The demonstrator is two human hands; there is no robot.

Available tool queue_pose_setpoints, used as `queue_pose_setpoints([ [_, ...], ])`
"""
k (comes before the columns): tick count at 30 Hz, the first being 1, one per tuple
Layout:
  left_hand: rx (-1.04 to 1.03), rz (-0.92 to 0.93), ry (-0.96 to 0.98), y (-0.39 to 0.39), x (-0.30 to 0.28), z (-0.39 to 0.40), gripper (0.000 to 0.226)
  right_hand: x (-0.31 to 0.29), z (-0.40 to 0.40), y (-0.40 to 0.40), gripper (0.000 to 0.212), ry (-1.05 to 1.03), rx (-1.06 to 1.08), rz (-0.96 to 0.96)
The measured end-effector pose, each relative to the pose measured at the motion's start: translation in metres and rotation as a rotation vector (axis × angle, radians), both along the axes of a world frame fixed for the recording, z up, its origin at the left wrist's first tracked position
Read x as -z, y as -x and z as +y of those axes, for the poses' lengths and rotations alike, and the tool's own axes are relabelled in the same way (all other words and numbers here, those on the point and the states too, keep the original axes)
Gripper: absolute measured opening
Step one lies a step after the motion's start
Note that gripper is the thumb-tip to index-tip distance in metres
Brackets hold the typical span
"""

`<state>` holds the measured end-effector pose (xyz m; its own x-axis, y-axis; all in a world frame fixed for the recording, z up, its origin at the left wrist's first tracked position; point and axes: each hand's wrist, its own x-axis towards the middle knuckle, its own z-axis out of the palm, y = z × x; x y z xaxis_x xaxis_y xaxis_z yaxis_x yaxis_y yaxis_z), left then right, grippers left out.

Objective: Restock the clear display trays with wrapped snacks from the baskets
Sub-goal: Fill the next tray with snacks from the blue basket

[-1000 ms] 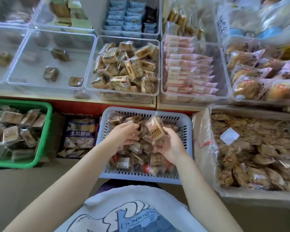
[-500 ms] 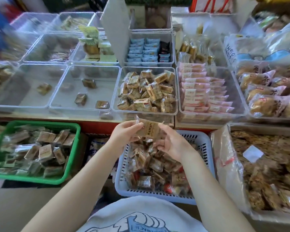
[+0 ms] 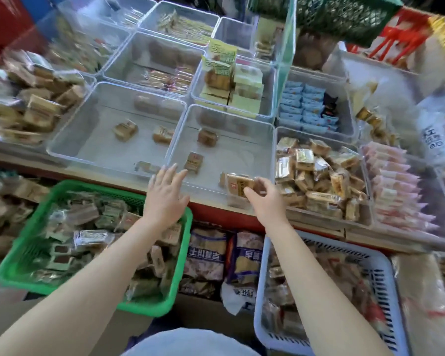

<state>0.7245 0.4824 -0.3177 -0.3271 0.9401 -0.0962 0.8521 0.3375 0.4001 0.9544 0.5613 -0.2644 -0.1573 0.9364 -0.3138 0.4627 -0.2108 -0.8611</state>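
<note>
Two hands are up at the front edge of the shelf, and only mine on the right carries anything. My right hand (image 3: 266, 199) pinches a wrapped snack (image 3: 239, 187) between thumb and fingertips, holding it at the near right corner of the nearly bare clear tray (image 3: 242, 119). From that hand the snack sits at about ten o'clock, its long axis running roughly nine to three, label side up. I cannot tell whether it already rests on the tray floor or hangs just above it.

My left hand (image 3: 165, 199) is spread, fingers straight and apart, holding nothing, with its fingertips at the tray's near left corner rim. A loose snack (image 3: 194, 162) lies just beyond those fingertips at one o'clock.

I judge the coming move to be the release, and the right hand is plainly the nearer one, since it is on the piece. Open tray floor lies at twelve o'clock from the held snack. The white basket (image 3: 380, 273) sits at six o'clock under my right forearm, the green basket (image 3: 23, 273) at seven o'clock under the left.
</note>
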Motion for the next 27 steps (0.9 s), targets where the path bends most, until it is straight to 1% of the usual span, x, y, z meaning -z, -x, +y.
queue_pose_setpoints([
  [2, 0.113, 0.06, 0.084, 0.026, 0.015, 0.005, 0.053, 0.005, 0.011, 0.036, 0.031, -0.067, -0.02, -0.145],
  [3, 0.145, 0.055, 0.078, 0.035, 0.021, 0.007, 0.05, 0.008, 0.018, 0.05, 0.033, -0.101, -0.023, -0.212],
  [6, 0.131, -0.058, -0.04, 0.05, 0.026, 0.017, 0.04, 0.019, 0.042, 0.082, 0.032, -0.166, 0.02, -0.322],
  [8, 0.092, -0.126, -0.133, 0.053, 0.03, 0.022, 0.031, 0.03, 0.056, 0.097, 0.031, -0.133, -0.009, -0.383],
  [10, 0.06, -0.158, -0.219, 0.053, 0.037, 0.023, 0.023, 0.043, 0.067, 0.112, 0.029, -0.038, -0.124, -0.492],
  [12, 0.054, -0.163, -0.256, 0.053, 0.043, 0.023, 0.019, 0.058, 0.073, 0.127, 0.025, 0.078, -0.239, -0.576],
  [14, 0.054, -0.173, -0.262, 0.053, 0.045, 0.023, 0.018, 0.076, 0.077, 0.137, 0.028, 0.172, -0.247, -0.588],
  [16, 0.051, -0.189, -0.247, 0.054, 0.046, 0.024, 0.017, 0.091, 0.081, 0.144, 0.031, 0.19, -0.222, -0.614],
  [19, 0.058, -0.189, -0.249, 0.056, 0.046, 0.025, 0.016, 0.105, 0.094, 0.149, 0.022, 0.145, -0.323, -0.805],
  [22, 0.069, -0.187, -0.274, 0.057, 0.049, 0.025, 0.015, 0.114, 0.099, 0.143, 0.031, 0.153, -0.419, -0.942],
  [24, 0.069, -0.189, -0.286, 0.057, 0.05, 0.024, 0.013, 0.109, 0.094, 0.135, 0.03, 0.143, -0.408, -0.928],
  [25, 0.07, -0.188, -0.286, 0.058, 0.05, 0.023, 0.013, 0.102, 0.088, 0.13, 0.027, 0.075, -0.355, -0.874],
  [27, 0.074, -0.179, -0.276, 0.059, 0.05, 0.022, 0.013, 0.079, 0.069, 0.119, 0.024, -0.147, -0.229, -0.695],
])
